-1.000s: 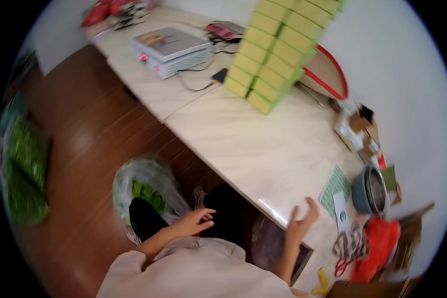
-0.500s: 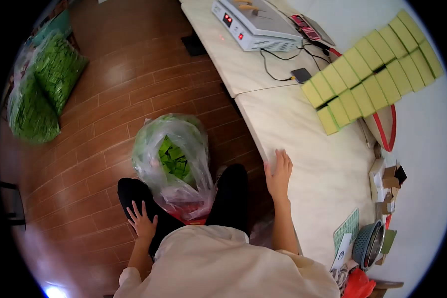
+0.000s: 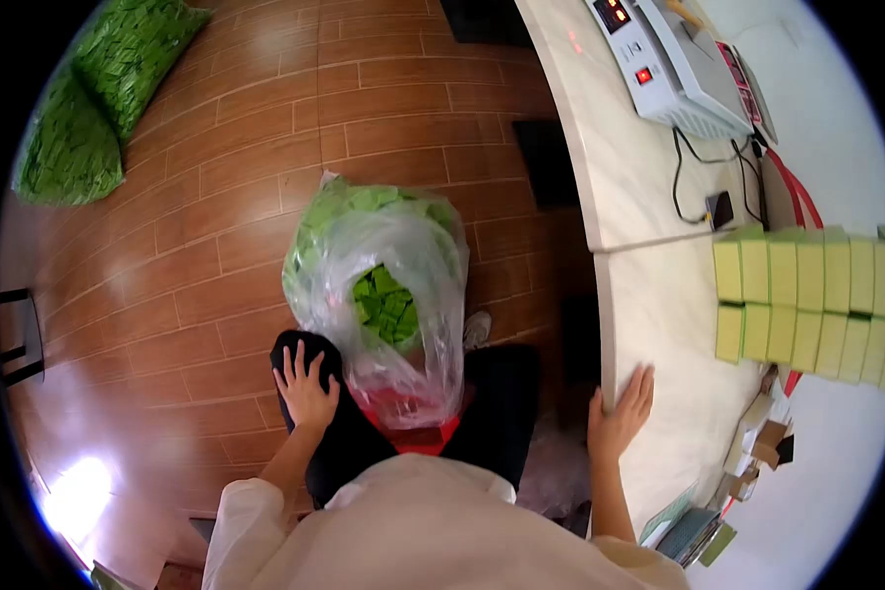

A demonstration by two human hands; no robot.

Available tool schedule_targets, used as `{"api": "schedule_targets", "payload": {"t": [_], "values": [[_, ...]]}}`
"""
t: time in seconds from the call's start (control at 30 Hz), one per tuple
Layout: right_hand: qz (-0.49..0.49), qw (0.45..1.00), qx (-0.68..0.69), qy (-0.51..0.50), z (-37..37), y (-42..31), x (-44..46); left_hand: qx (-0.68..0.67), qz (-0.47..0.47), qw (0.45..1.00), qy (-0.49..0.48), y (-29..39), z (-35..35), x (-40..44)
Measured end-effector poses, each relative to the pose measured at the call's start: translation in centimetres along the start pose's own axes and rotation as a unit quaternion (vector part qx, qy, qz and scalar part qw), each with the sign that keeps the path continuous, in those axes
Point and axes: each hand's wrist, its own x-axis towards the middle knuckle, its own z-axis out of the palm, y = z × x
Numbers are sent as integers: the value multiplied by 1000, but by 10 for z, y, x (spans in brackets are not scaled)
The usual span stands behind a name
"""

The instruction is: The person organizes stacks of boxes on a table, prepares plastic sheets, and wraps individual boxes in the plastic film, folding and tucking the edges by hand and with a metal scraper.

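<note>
Plastic bag [image 3: 364,246] stands on the tiled floor [image 3: 256,265] in front of the seated person, its lower part between the legs. Its mouth is open and exposes green pieces [image 3: 385,305]; the translucent film is gathered in folds toward the person. A red object [image 3: 413,435] shows beneath the near end of the film.

Left hand [image 3: 307,395]: palm down on the left knee [image 3: 305,342], fingers spread, holding nothing visible. It is near the film but apart from it.

Right hand [image 3: 618,423]: at the near edge of the table [image 3: 659,324], fingers extended and close together, thumb set apart. No object is visible in its grip. Contact beneath the palm cannot be determined.

Table, far section: white electrical unit [image 3: 674,69] with a lit red display and a red switch; black cable [image 3: 677,177]; small dark device [image 3: 720,209].

Table, wall side: yellow-green boxes [image 3: 796,295] stacked in two adjoining rows; small cardboard boxes [image 3: 772,442]; basket [image 3: 686,533], partly visible.

Floor, upper left: two filled bags [image 3: 133,59] of green pieces, touching each other.
</note>
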Motion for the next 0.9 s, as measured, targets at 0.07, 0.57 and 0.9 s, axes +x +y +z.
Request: {"api": "schedule_targets", "payload": {"t": [0.07,0.57,0.9], "values": [[1,1000,-4,-23,0,1,0,-2,-9,999,-30,-1,0,14],[-106,947,241,-184,92,-181,63,-93,-186,970,-127,-9,1,37],[239,922,112,-284,361,-236,0,-144,-393,905,-78,14,131,174]]}}
